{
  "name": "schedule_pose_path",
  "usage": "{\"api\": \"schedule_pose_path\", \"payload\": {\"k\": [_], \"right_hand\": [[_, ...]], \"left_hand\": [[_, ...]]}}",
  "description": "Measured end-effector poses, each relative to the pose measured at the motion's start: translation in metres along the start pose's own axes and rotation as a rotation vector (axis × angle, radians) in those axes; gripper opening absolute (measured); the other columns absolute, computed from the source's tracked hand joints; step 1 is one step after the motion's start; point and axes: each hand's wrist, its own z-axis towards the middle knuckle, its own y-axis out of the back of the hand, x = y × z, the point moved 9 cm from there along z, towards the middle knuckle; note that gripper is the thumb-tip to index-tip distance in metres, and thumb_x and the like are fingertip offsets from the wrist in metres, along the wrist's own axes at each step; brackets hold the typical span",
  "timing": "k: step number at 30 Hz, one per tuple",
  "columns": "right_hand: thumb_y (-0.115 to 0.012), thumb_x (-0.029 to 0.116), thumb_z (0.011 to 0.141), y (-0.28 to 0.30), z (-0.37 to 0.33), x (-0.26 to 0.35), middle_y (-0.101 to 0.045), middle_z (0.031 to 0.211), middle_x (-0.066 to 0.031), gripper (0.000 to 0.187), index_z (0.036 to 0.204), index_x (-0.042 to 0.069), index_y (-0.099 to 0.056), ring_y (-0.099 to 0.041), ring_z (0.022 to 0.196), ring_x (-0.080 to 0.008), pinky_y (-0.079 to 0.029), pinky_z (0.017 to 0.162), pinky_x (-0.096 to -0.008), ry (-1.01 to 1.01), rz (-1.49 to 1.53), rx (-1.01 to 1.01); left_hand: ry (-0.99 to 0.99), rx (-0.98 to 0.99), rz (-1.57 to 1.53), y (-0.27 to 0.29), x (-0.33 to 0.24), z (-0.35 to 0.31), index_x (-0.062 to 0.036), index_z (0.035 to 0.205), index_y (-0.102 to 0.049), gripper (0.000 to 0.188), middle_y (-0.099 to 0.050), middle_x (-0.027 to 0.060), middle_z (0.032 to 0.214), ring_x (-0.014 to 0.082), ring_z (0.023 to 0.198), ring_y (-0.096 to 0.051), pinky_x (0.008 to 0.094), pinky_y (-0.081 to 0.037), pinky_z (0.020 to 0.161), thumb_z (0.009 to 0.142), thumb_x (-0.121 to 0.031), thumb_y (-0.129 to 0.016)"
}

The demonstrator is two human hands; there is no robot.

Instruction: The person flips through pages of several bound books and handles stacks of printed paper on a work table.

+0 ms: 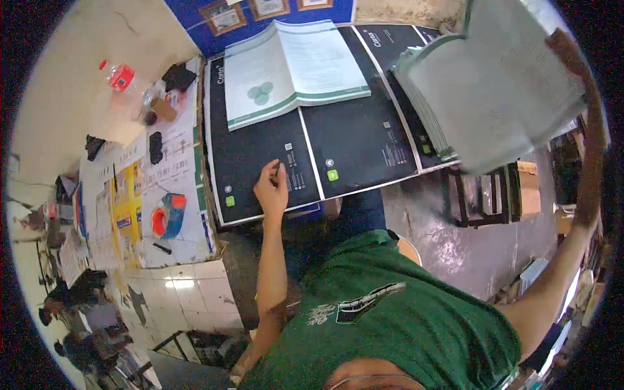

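Currently I have the black-topped table ahead of me, crossed by white strips. Over its right end, a large pale sheet hangs raised and slightly bowed, grey-green and motion-blurred, above a stack of layered pages. Toward the table's far side, the open booklet lies spread flat, its white pages edged with green bands. My right hand, blurred, is closed on the sheet's outer edge. My left hand is loosely curled, half open, near the table's front edge; whether it touches the surface I cannot tell.
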Motion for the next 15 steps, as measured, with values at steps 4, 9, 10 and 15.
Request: {"api": "schedule_pose_path", "payload": {"k": [4, 9, 10, 15], "right_hand": [[-0.052, 0.014, 0.091, 0.026, -0.019, 0.008, -0.067, 0.081, -0.0168, 0.020, 0.095, -0.001, -0.065, -0.068, 0.077, -0.0309, -0.056, 0.069, -0.0425, -0.020, 0.110, -0.021], [-0.052, 0.012, 0.092, 0.039, -0.005, 0.030, -0.067, 0.085, -0.0189, 0.021, 0.097, -0.003, -0.065, -0.068, 0.080, -0.0310, -0.055, 0.072, -0.0414, 0.039, 0.225, -0.024], [-0.051, 0.012, 0.092, 0.042, 0.000, 0.033, -0.067, 0.086, -0.0193, 0.021, 0.098, -0.003, -0.065, -0.067, 0.081, -0.0311, -0.055, 0.072, -0.0412, 0.056, 0.252, -0.030], [-0.051, 0.010, 0.093, 0.056, 0.043, 0.070, -0.067, 0.089, -0.0215, 0.022, 0.100, -0.005, -0.066, -0.067, 0.083, -0.0311, -0.055, 0.076, -0.0402, 0.209, 0.402, -0.015]], "left_hand": [[0.000, 0.020, 0.010, -0.003, -0.017, 0.010, -0.0038, 0.108, -0.066, 0.022, -0.064, 0.0029, 0.077, 0.0077, 0.066, -0.054, 0.0244, -0.044, 0.061, 0.091, -0.018, -0.066], [0.038, 0.041, -0.316, -0.015, -0.024, 0.010, -0.0032, 0.114, -0.063, 0.028, -0.066, 0.0026, 0.078, 0.0085, 0.068, -0.057, 0.0232, -0.046, 0.063, 0.090, -0.018, -0.067], [0.026, 0.118, -0.299, -0.026, -0.039, 0.009, -0.0036, 0.115, -0.062, 0.029, -0.068, 0.0033, 0.086, 0.0105, 0.075, -0.061, 0.0238, -0.047, 0.066, 0.090, -0.018, -0.067], [0.241, 0.475, -0.802, -0.100, -0.107, -0.013, -0.0083, 0.145, -0.031, 0.064, -0.046, 0.0124, 0.139, 0.0239, 0.126, -0.047, 0.0379, -0.042, 0.100, 0.093, -0.029, -0.063]]}}
